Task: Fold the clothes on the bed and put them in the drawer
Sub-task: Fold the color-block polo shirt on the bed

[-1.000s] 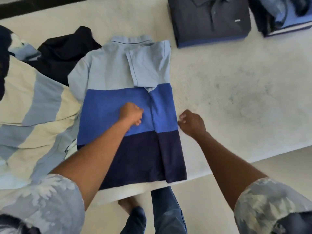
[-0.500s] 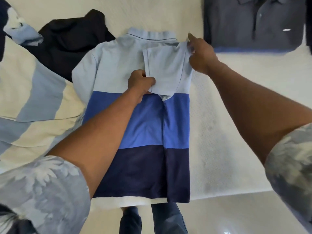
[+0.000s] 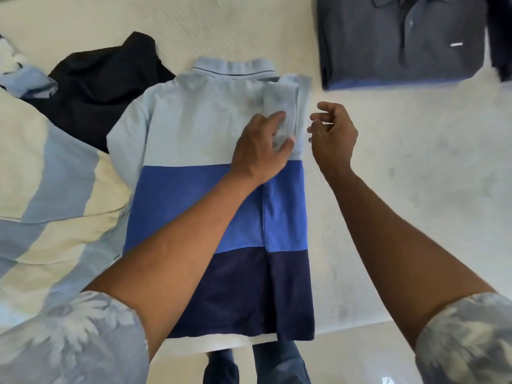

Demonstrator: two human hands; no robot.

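White bed cover (image 3: 415,189) is filling most of the frame, and all the clothes are lying on it. At the left edge, a striped garment (image 3: 55,189) in cream and light blue is lying unfolded in loose waves. Above it, in the upper left, a black garment (image 3: 97,87) is lying crumpled, its right edge touching the shoulder of the shirt you are working on.

That colour-block polo shirt (image 3: 194,128) is lying back side up in the centre, collar pointing to the top of the frame. It is showing a pale blue band at the top, a mid-blue band in the middle and a navy band reaching the near edge of the bed. Its right side is lying folded inward along a straight vertical line.

You are pressing your left hand (image 3: 260,151) flat on the pale band, fingers extended and clamping nothing, fingertips resting on the folded-back sleeve (image 3: 285,103). You are holding your right hand (image 3: 332,134) just beside the shirt's right edge, fingers loosely curled and gripping nothing.

In the upper right, a grey polo shirt (image 3: 388,45) is lying folded, well apart from your hands. At the far right edge, a dark garment (image 3: 501,31) is showing only partly. Along the bottom, your legs (image 3: 277,364) in jeans are showing below the bed's near edge.
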